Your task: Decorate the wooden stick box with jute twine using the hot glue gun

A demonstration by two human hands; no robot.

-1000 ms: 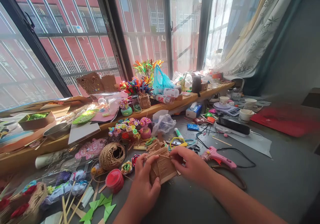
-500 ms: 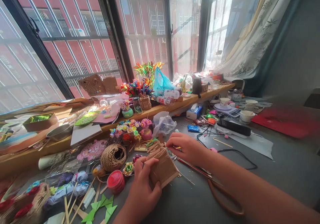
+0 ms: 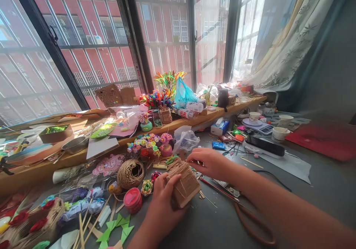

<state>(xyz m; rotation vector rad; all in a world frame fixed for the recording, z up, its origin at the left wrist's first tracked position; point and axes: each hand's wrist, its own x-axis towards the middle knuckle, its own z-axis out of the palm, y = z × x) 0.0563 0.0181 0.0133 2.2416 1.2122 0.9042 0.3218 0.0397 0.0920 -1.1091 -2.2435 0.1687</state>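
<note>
My left hand [image 3: 167, 204] is wrapped around a small brown box [image 3: 185, 186], which looks made of cardboard or thin wood strips. It holds the box tilted above the grey table, thumb hidden beneath and fingers over the near side. My right hand [image 3: 210, 163] is beside the box's upper far corner, its fingers curled together; whatever is between the fingertips is too small to tell. Thin wood strips [image 3: 174, 167] lie behind the box. Left of my left hand are a red-lidded tub [image 3: 132, 200], a ball of twine [image 3: 130, 174] and a rolled paper flower [image 3: 147, 187].
Scissors with brown handles [image 3: 251, 223] lie under my right forearm. Green folded paper [image 3: 115, 228] and several sticks [image 3: 83, 226] lie front left. A phone [image 3: 265, 147], paper cups [image 3: 279, 133] and a scale [image 3: 258, 126] stand right. Crafts crowd the wooden sill [image 3: 178, 124].
The box has turned in my left hand and now shows its ridged side and a corner. My right hand stays close to its upper edge. The whole view has shifted slightly.
</note>
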